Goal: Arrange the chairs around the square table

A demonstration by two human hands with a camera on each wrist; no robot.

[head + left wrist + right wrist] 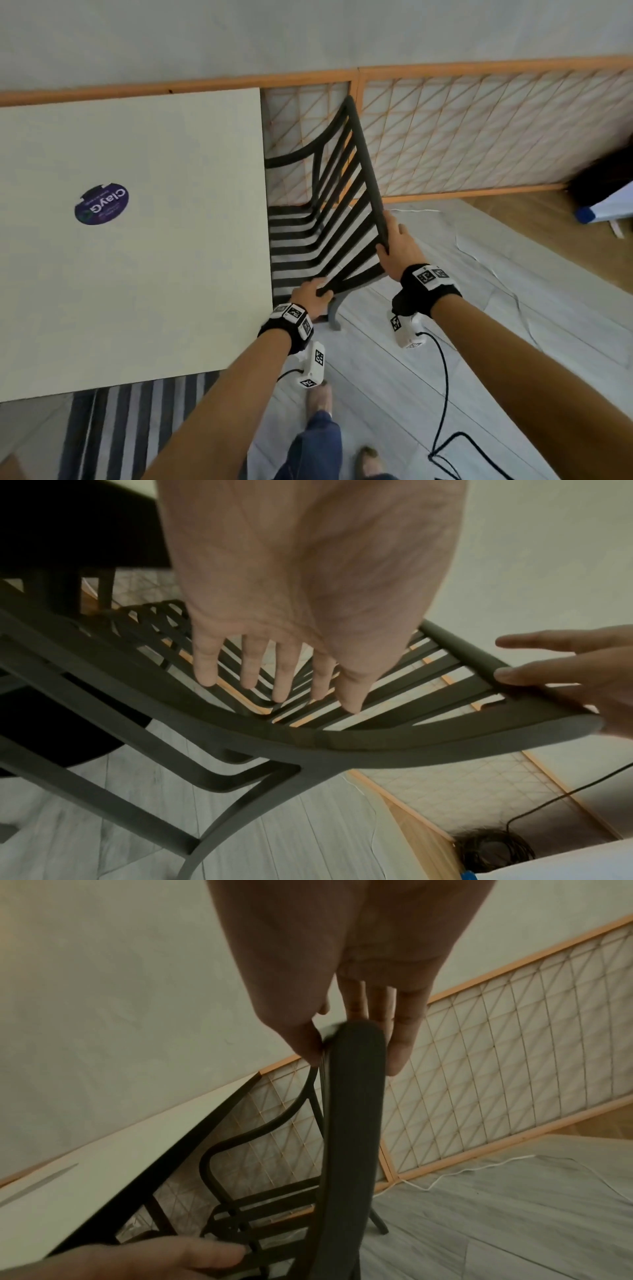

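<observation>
Head view, with both wrist views. The left hand (310, 294) reaches forward beside the desk (130, 240) corner, its fingers (205, 666) laid over the near armrest rail of the black slatted chair (329, 219); in the head view the fingers wrap that rail, while the left wrist view shows them fairly straight across the slats, so how firmly this grip closes cannot be told. The right hand (397, 246) extends further forward and takes the near end of the chair's top back rail, thumb on one side and fingers (400, 1047) on the other, a pinching grip on the rail.

The chair stands at the right-hand edge of the pale square desk, its seat partly tucked under the top, its back toward the person. The front of the seat and the front legs are hidden beneath the desk; only one rear leg shows clearly in the head view.

A round purple sticker (101, 205) lies on the desk. Behind chair and desk runs a low wooden lattice screen (479, 137) against a plain wall. A striped rug (137, 428) lies under the desk's near edge. Black cables (442, 394) trail from the wrist cameras over the grey plank floor. The person's feet (320, 397) stand below the arms.
</observation>
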